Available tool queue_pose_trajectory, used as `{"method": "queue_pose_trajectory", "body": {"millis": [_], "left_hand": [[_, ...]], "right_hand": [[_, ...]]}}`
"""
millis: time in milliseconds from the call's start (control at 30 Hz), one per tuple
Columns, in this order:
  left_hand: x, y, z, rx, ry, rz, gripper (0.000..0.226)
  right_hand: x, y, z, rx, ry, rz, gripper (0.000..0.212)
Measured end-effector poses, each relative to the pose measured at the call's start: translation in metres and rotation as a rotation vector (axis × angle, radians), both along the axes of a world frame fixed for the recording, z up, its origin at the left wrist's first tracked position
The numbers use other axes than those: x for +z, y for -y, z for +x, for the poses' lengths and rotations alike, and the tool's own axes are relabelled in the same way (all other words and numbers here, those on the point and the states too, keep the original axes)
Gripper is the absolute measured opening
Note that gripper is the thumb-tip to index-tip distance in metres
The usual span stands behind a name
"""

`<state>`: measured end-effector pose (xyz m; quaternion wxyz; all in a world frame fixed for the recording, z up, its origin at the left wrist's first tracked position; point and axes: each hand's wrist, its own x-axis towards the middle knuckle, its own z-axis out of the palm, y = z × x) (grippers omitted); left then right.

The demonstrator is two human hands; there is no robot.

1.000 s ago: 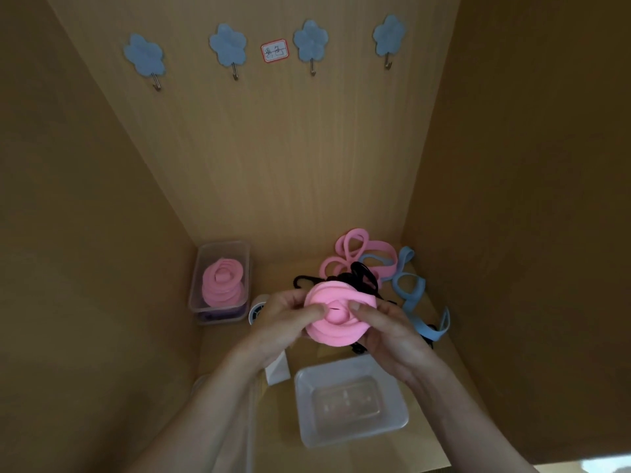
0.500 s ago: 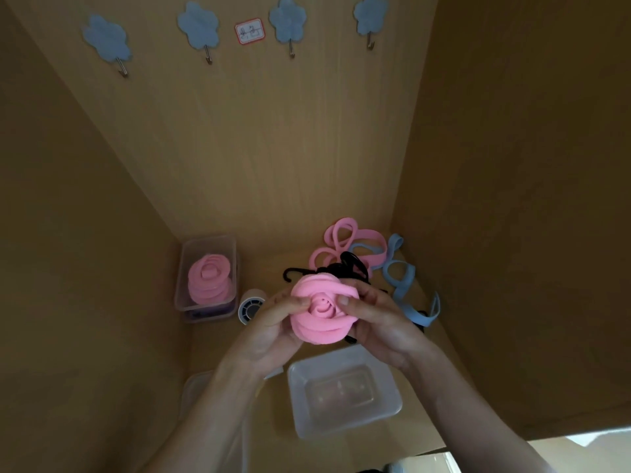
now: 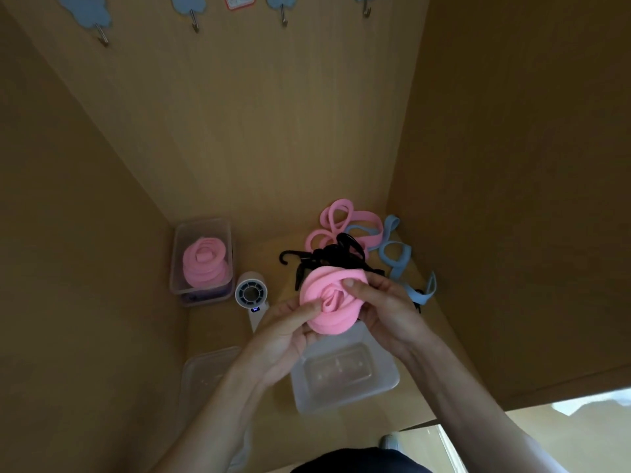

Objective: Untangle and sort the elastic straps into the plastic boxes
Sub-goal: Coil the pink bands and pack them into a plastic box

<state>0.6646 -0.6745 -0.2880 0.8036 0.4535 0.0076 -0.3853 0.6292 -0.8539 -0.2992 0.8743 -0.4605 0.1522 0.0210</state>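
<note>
Wooden cubby (image 3: pixel 239 131), walls on three sides, with its shelf (image 3: pixel 273 247) carrying everything.

Box A, clear plastic box (image 3: pixel 389 377): nearest the shelf's front edge, centre. Open top, nothing inside.

Box B, second clear plastic piece (image 3: pixel 205 370): front left, beside box A and partly behind the left forearm. Cannot tell whether it is a box or a lid; no contents visible.

Box C, clear box (image 3: pixel 177 254): back left corner, against the left wall. It holds a coiled pink strap (image 3: pixel 205 264) that rises to about the rim. Something purple (image 3: pixel 205 297) shows under the coil, too dim to identify.

Tangle: back right corner, loose on the shelf, in no box. Pink loops (image 3: pixel 345 220) lie furthest back, blue straps (image 3: pixel 396 257) run along the right wall, and black straps (image 3: pixel 341 256) sit on top towards the front.

Rolled pink strap (image 3: pixel 327 302): held in the air above the far edge of box A, in front of the black straps.

Left hand (image 3: pixel 283 336): cups the roll from below, thumb on its face.

Right hand (image 3: pixel 389 312): grips the roll's right side, thumb pressed on top.

Small white fan (image 3: pixel 251 293): lies between box C and the hands.

Blue flower hooks (image 3: pixel 85 11): a row on the back wall, nothing hanging from them.
</note>
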Motion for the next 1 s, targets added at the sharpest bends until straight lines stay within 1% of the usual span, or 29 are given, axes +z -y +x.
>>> {"method": "queue_pose_trajectory", "body": {"millis": [67,133,267,367,467,600,700,833,933,1000], "left_hand": [[0.000,-0.002,-0.002,-0.024,-0.021,-0.087,0.050],[-0.002,-0.002,-0.005,-0.039,-0.027,-0.114,0.057],[-0.001,-0.002,-0.008,-0.066,-0.031,-0.095,0.063],[0.002,-0.004,-0.006,-0.110,0.025,-0.055,0.060],[0.001,-0.006,-0.002,-0.160,0.062,-0.031,0.058],[-0.001,-0.006,0.001,-0.155,0.050,-0.059,0.063],[-0.001,-0.005,-0.002,-0.145,0.065,-0.043,0.064],[-0.008,-0.007,-0.011,-0.117,0.020,-0.088,0.060],[-0.013,-0.008,-0.020,-0.143,-0.024,-0.161,0.054],[-0.017,-0.009,-0.024,-0.179,-0.058,-0.176,0.052]], "right_hand": [[0.002,0.001,-0.002,0.017,-0.005,0.017,0.033],[0.003,0.001,-0.003,0.032,-0.020,0.048,0.030],[0.002,-0.002,-0.008,0.089,-0.061,0.065,0.045],[0.000,-0.003,-0.014,0.121,-0.110,0.045,0.049],[-0.001,0.000,-0.019,0.151,-0.106,0.069,0.057],[0.000,0.000,-0.024,0.191,-0.086,0.030,0.048],[-0.001,0.004,-0.028,0.176,-0.064,0.065,0.044],[0.000,0.005,-0.033,0.222,-0.032,0.107,0.043],[-0.004,0.005,-0.037,0.282,-0.029,0.140,0.048],[-0.006,0.004,-0.038,0.291,-0.034,0.141,0.051]]}}
